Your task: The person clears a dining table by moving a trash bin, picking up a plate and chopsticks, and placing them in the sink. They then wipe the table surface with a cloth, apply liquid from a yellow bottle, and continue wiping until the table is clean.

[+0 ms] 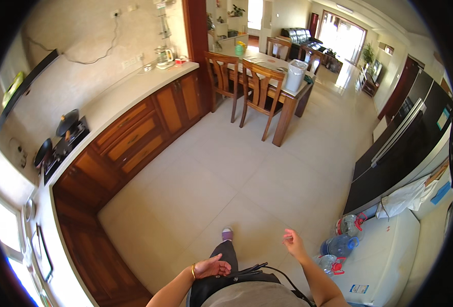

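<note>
Loosely curled and empty, my left hand hangs before my waist, with a gold bangle on its wrist. My right hand hovers further right over the pale tiled floor, its fingers bent and holding nothing. A black waist bag or belt with a black cable crosses my body between the hands. One foot in a purple and white shoe is forward on the tiles. Nearest to my right hand are large plastic bottles, a blue one and two clear ones with red handles.
A white chest freezer and a black refrigerator line the right. Wooden cabinets under a pale counter curve along the left, with a gas stove. Ahead stand wooden chairs and a table holding a white bin.
</note>
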Demonstrator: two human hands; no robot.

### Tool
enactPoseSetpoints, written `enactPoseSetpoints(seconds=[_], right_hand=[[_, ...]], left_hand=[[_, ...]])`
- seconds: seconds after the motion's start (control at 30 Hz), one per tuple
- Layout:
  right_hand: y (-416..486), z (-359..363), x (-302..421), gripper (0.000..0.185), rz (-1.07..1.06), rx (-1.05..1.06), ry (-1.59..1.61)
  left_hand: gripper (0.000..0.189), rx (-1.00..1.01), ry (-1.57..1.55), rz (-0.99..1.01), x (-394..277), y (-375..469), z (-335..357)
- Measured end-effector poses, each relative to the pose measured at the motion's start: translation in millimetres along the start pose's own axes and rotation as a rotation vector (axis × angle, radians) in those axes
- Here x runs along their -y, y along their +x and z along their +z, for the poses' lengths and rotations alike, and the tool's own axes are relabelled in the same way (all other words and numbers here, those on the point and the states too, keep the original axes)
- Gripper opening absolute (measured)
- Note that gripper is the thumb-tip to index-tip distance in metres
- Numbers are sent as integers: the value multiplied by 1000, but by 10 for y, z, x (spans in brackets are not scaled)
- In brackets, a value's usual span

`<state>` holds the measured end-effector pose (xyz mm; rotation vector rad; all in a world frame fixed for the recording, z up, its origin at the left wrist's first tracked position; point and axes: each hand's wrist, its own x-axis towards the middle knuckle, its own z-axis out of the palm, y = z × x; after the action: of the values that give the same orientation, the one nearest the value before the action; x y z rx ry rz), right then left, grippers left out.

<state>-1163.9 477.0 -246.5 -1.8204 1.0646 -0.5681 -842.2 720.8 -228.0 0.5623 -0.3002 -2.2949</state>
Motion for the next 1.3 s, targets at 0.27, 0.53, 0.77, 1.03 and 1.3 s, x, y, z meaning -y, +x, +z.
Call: enactPoseSetpoints(seconds=[0.27, 0.53, 0.77, 1.03, 1.3], right_hand=[[1345, -719, -558, 40, 364, -77, -29], [1859, -1222, -1918, 39, 770, -347, 253], [1657, -1886, -3066, 14, 1252, -503, 538], [4714, -4240, -3467, 16, 901, -545, 319], [8591, -5364, -2788, 36, 410, -269, 362]], left_hand=[[69, 101, 96, -207, -1982, 1041, -308], [73, 22, 87, -393, -3450, 2081, -625], [76, 3, -69, -326, -4693, 3715, -962], [52, -368, 14, 215, -6792, 5838, -452], [39, -334, 65, 504, -8532, 7124, -74]])
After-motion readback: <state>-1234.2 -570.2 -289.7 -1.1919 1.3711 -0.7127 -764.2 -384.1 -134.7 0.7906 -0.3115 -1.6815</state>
